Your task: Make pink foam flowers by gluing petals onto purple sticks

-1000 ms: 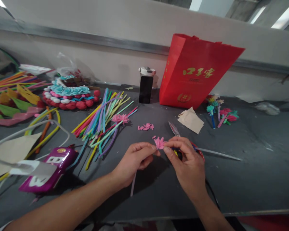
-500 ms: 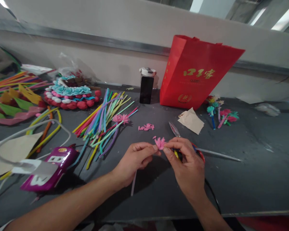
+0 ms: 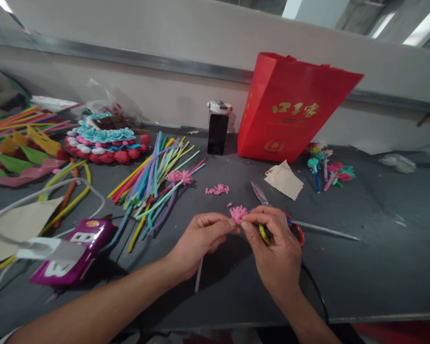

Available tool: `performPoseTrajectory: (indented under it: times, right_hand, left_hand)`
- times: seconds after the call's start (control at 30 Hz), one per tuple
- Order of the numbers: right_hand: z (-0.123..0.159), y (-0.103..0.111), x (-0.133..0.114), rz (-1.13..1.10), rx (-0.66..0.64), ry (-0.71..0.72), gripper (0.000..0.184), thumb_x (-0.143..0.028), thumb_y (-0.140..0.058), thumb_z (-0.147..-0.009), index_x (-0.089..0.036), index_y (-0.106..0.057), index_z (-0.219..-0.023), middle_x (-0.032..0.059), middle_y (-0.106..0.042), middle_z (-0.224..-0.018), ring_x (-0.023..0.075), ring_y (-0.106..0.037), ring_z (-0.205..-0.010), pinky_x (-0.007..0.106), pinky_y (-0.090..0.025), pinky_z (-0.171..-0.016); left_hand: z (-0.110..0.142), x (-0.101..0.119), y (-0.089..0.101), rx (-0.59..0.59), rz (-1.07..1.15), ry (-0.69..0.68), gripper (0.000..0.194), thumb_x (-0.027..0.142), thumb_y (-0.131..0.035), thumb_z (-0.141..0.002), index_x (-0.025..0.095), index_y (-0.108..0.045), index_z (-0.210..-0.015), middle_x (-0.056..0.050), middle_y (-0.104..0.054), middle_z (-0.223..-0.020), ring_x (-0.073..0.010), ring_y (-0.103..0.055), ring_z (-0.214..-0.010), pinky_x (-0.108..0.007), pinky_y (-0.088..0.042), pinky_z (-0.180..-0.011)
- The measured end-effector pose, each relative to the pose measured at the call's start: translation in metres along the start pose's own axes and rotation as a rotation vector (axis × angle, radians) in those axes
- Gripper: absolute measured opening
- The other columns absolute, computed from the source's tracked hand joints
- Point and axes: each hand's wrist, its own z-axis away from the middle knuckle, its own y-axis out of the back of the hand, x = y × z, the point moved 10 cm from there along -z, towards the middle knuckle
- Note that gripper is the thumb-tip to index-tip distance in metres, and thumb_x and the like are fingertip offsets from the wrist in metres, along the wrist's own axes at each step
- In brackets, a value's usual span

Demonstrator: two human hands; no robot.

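Note:
Between my two hands is a pink flower (image 3: 238, 213) with pointed petals. My left hand (image 3: 206, 234) pinches it at the base, and a pale stem (image 3: 199, 274) hangs down below that hand. The thumb and finger of my right hand (image 3: 274, 236) are closed on the flower's right side. Just beyond it lies a loose pink petal piece (image 3: 230, 204), with a small heap of pink pieces (image 3: 217, 189) farther back. Scissors (image 3: 260, 193) lie partly hidden under my right hand, their blades pointing away. A thin metal rod (image 3: 326, 231) extends to the right.
Left of my hands are coloured fuzzy stems (image 3: 154, 177) with pink flowers (image 3: 179, 177) on them, and a purple glue gun or power strip-like device (image 3: 75, 251) with a white plug. A red bag (image 3: 290, 110), black-and-white bottle (image 3: 218, 129), brown paper (image 3: 284, 180) and finished flowers (image 3: 331, 167) stand or lie behind.
The flower's petals look more spread out than before. My right hand has shifted slightly left, showing more of the yellow scissor handle; my left hand stays nearly still.

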Motion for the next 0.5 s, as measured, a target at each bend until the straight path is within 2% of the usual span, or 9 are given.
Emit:
performPoseTrajectory:
  times: [0.37,0.43,0.5]
  right_hand:
    - [0.002,-0.004,0.009,-0.027,-0.023,-0.068,0.004,-0.024,-0.065,-0.089,-0.023,-0.066,-0.085,0.0012,-0.063,-0.094,0.0159,-0.06,-0.092,0.03,-0.046,-0.084]
    - [0.002,-0.002,0.011,-0.064,-0.023,-0.089,0.003,-0.026,-0.065,-0.088,-0.023,-0.066,-0.089,0.0016,-0.064,-0.097,0.017,-0.06,-0.096,0.032,-0.046,-0.087]
    - [0.001,0.005,0.013,-0.093,0.009,-0.114,0.012,-0.028,-0.067,-0.086,-0.024,-0.066,-0.097,0.0023,-0.066,-0.102,0.018,-0.061,-0.099,0.033,-0.047,-0.09]
  left_hand:
    - [-0.001,-0.001,0.002,-0.024,-0.047,-0.023,0.026,0.039,-0.07,-0.079,0.013,-0.073,-0.073,0.007,-0.033,-0.047,-0.005,-0.022,-0.045,-0.024,-0.012,-0.043]
    - [0.0,0.001,0.003,-0.025,-0.062,-0.052,0.027,0.04,-0.07,-0.08,0.014,-0.072,-0.075,0.007,-0.034,-0.048,-0.0051,-0.023,-0.046,-0.023,-0.013,-0.043]
    - [0.0,0.005,0.005,-0.023,-0.075,-0.095,0.028,0.041,-0.071,-0.079,0.014,-0.071,-0.075,0.007,-0.035,-0.049,-0.0051,-0.024,-0.047,-0.022,-0.014,-0.044]
